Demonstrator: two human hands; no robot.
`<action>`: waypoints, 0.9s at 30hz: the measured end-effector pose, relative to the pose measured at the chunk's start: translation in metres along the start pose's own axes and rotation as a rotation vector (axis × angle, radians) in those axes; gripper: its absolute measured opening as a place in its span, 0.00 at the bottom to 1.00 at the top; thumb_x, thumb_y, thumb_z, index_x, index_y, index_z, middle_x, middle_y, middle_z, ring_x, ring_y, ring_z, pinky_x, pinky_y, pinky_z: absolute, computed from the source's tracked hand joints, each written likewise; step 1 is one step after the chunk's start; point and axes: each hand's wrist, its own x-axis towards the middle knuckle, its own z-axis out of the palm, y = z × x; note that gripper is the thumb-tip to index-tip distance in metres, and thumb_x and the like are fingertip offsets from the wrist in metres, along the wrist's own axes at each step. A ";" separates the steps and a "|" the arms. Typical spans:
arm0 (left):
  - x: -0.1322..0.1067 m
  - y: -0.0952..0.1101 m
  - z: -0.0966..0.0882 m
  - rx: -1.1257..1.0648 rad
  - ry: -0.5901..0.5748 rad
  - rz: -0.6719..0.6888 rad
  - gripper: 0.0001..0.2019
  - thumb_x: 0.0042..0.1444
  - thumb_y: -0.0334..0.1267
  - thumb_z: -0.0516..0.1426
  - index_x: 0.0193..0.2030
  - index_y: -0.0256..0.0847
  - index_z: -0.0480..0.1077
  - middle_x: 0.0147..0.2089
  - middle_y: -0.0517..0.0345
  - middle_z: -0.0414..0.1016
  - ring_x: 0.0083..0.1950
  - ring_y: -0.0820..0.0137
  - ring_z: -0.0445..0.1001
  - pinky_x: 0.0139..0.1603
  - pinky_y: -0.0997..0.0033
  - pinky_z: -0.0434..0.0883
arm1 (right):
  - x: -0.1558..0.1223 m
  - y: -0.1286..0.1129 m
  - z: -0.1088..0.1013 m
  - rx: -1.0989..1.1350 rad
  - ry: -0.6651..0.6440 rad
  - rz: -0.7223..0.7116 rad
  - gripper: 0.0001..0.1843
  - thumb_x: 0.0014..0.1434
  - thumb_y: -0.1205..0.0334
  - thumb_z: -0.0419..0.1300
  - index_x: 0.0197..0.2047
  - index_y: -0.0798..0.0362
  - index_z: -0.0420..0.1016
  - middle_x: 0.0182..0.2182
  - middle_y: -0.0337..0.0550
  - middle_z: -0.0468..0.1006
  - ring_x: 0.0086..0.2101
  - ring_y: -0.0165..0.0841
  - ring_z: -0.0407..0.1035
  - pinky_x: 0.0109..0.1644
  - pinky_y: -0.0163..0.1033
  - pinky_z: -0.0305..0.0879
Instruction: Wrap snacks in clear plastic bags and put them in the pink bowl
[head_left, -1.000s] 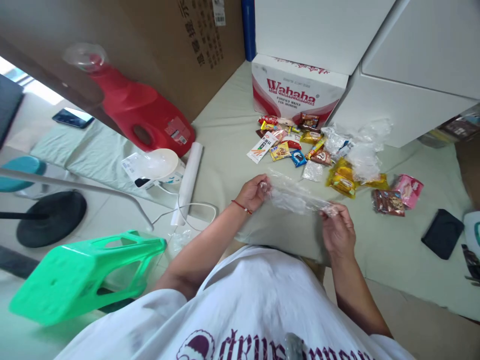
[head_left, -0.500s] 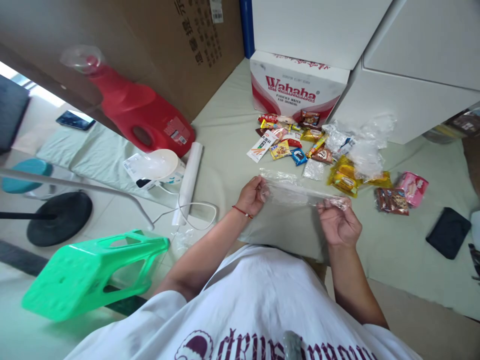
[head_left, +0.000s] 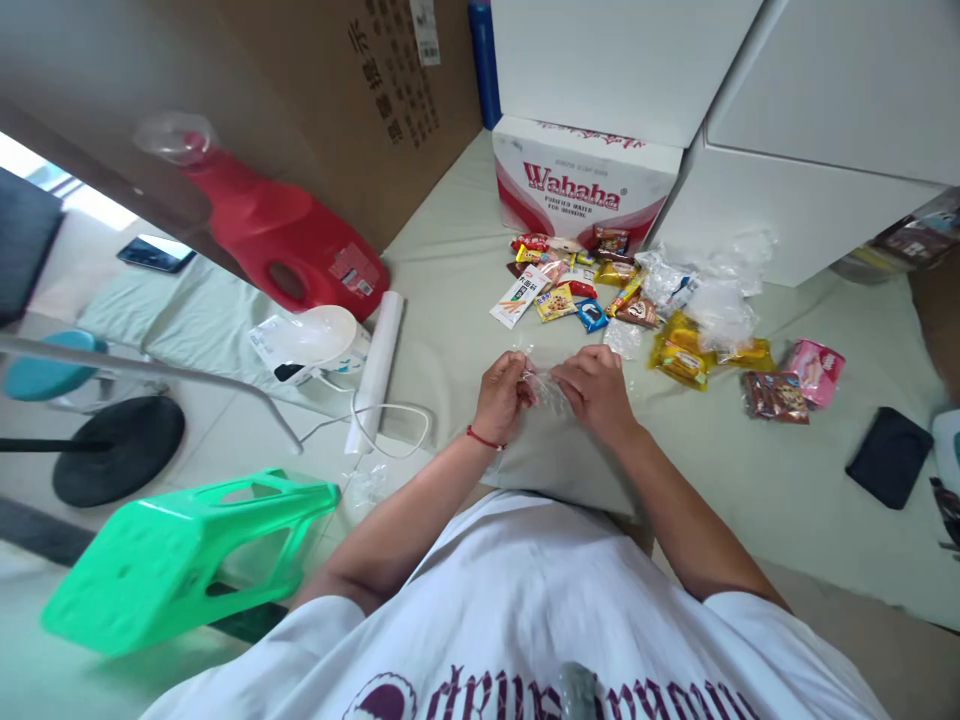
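Observation:
My left hand and my right hand are close together over a pale green mat, both pinching a clear plastic bag bunched between them. A red string circles my left wrist. Beyond my hands lies a scatter of small snack packets, with yellow packets, a brown cookie packet and a pink packet to the right. Crumpled clear plastic bags lie among the snacks.
A Wahaha carton and white boxes stand behind the snacks. A red jug, white bowl, white roll and cable lie left. A green stool lies tipped at near left. A black pouch sits right.
My right hand has moved left to meet my left hand, and the clear bag, stretched wide between them before, is now gathered into a small bunch.

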 end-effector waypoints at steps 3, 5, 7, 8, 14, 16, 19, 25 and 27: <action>0.003 0.000 -0.011 -0.033 0.079 -0.014 0.20 0.54 0.56 0.64 0.33 0.42 0.65 0.24 0.68 0.67 0.17 0.79 0.67 0.15 0.79 0.53 | -0.004 0.001 -0.002 0.112 0.102 0.034 0.08 0.70 0.61 0.59 0.44 0.45 0.81 0.36 0.42 0.81 0.45 0.40 0.66 0.54 0.49 0.63; 0.007 0.000 -0.021 -0.066 0.129 -0.063 0.18 0.55 0.53 0.64 0.32 0.42 0.64 0.24 0.68 0.67 0.17 0.79 0.66 0.14 0.80 0.51 | -0.010 0.003 -0.014 0.185 0.188 0.068 0.07 0.69 0.61 0.60 0.43 0.45 0.81 0.36 0.42 0.80 0.45 0.39 0.67 0.54 0.48 0.65; 0.012 -0.002 -0.029 -0.090 0.165 -0.140 0.16 0.55 0.49 0.63 0.32 0.42 0.63 0.23 0.68 0.67 0.16 0.79 0.65 0.14 0.80 0.49 | -0.016 0.004 -0.029 0.258 0.255 0.126 0.05 0.68 0.60 0.62 0.43 0.45 0.80 0.37 0.41 0.80 0.44 0.38 0.70 0.53 0.47 0.67; 0.015 -0.003 -0.033 -0.089 0.181 -0.180 0.15 0.56 0.47 0.62 0.31 0.42 0.62 0.23 0.68 0.67 0.16 0.79 0.65 0.15 0.81 0.49 | -0.019 0.005 -0.036 0.296 0.275 0.168 0.04 0.67 0.60 0.62 0.42 0.46 0.80 0.37 0.41 0.79 0.43 0.37 0.71 0.51 0.45 0.68; 0.027 -0.003 -0.051 0.016 0.268 -0.226 0.10 0.50 0.37 0.63 0.32 0.41 0.64 0.25 0.66 0.68 0.20 0.78 0.67 0.18 0.79 0.54 | -0.026 0.006 -0.061 0.615 0.276 0.502 0.11 0.65 0.50 0.65 0.42 0.48 0.77 0.26 0.34 0.73 0.24 0.29 0.69 0.28 0.35 0.66; 0.028 0.001 -0.057 0.034 0.349 -0.167 0.11 0.48 0.32 0.63 0.33 0.42 0.64 0.27 0.68 0.67 0.23 0.79 0.67 0.21 0.80 0.57 | -0.024 0.005 -0.066 0.684 0.278 0.590 0.14 0.63 0.47 0.66 0.41 0.48 0.76 0.22 0.31 0.69 0.19 0.27 0.64 0.23 0.33 0.61; 0.023 0.013 -0.058 0.146 0.500 0.127 0.10 0.49 0.28 0.63 0.36 0.43 0.66 0.30 0.67 0.67 0.30 0.78 0.68 0.29 0.82 0.62 | -0.020 0.003 -0.070 0.780 0.267 0.656 0.15 0.61 0.46 0.68 0.40 0.48 0.76 0.22 0.31 0.67 0.17 0.24 0.59 0.17 0.31 0.52; -0.004 0.052 0.001 0.279 -0.070 0.480 0.20 0.49 0.39 0.71 0.49 0.43 0.74 0.52 0.50 0.77 0.57 0.60 0.74 0.54 0.69 0.70 | -0.013 -0.008 -0.079 0.784 0.076 0.562 0.12 0.63 0.48 0.67 0.40 0.47 0.78 0.20 0.30 0.65 0.15 0.25 0.57 0.17 0.32 0.52; -0.004 0.060 0.026 0.260 -0.267 0.420 0.30 0.40 0.36 0.75 0.52 0.42 0.75 0.56 0.47 0.76 0.61 0.56 0.73 0.54 0.67 0.71 | -0.010 -0.010 -0.086 0.720 -0.035 0.491 0.12 0.63 0.48 0.66 0.41 0.48 0.79 0.19 0.31 0.65 0.16 0.25 0.58 0.19 0.33 0.53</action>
